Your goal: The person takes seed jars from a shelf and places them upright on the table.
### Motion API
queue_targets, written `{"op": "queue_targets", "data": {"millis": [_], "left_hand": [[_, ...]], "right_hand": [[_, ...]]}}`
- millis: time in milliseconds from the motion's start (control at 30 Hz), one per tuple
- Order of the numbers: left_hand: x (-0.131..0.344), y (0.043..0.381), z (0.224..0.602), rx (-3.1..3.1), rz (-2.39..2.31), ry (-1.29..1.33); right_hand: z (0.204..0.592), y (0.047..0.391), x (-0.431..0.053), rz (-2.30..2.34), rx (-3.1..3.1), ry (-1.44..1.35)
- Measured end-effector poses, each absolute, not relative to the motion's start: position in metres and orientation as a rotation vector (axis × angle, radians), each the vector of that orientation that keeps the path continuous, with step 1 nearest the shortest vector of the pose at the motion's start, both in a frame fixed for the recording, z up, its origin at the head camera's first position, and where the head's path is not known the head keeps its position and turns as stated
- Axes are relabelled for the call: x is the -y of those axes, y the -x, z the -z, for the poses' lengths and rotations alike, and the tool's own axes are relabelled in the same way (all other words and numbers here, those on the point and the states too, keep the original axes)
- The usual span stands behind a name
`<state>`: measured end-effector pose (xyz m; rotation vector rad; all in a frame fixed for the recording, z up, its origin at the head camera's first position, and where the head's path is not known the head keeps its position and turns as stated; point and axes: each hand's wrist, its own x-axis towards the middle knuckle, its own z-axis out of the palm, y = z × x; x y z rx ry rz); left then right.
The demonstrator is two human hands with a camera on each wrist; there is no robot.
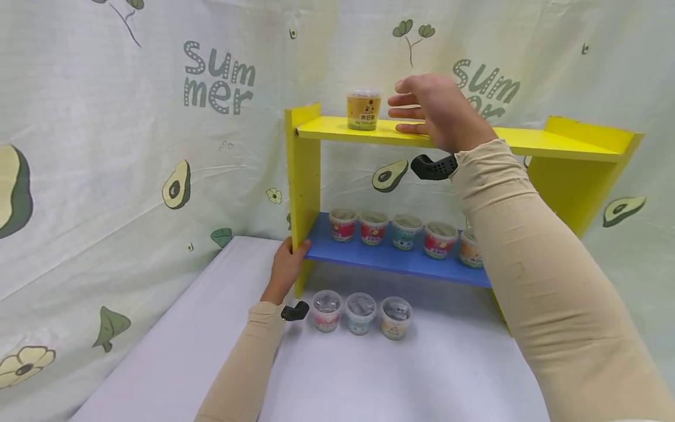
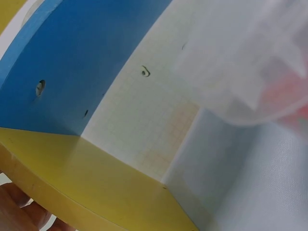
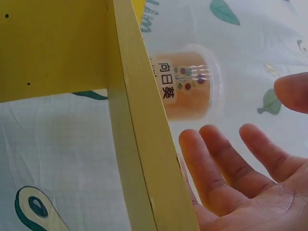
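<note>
A plastic cup with an orange label [image 1: 363, 111] stands upright at the left of the yellow top board [image 1: 332, 131]. Just right of it hovers my right hand [image 1: 440, 111], fingers spread and apart from the cup. In the right wrist view, the same cup [image 3: 187, 86] shows beyond the board's edge, with my fingertips [image 3: 190, 139] near it and nothing in the palm. Low on the left, my left hand [image 1: 285, 266] grips the shelf's yellow side panel [image 1: 303, 193], thumb at the blue board's corner. The left wrist view shows fingers [image 2: 17, 207] behind that panel.
Several lidded cups, such as a red-labelled cup [image 1: 373, 228], line the blue middle board [image 1: 358, 258]. Below, on the white tabletop [image 1: 422, 381], stand a red cup [image 1: 326, 310], a pale blue cup [image 1: 361, 313] and an orange cup [image 1: 395, 317]. A printed cloth [image 1: 132, 146] hangs behind.
</note>
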<state>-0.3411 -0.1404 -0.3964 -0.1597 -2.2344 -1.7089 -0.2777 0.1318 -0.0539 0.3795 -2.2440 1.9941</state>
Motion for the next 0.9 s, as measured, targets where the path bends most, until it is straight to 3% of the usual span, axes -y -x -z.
{"op": "queue_targets", "data": {"millis": [367,900], "left_hand": [[0.136,0.339,0.397,2.269,1.704,0.151],[0.14,0.338,0.395,2.228,1.682,0.185]], "right_hand": [[0.045,0.297,-0.114,-2.037,2.335,-0.235],[0.045,0.313,-0.103,-1.924,2.449,-0.334]]}}
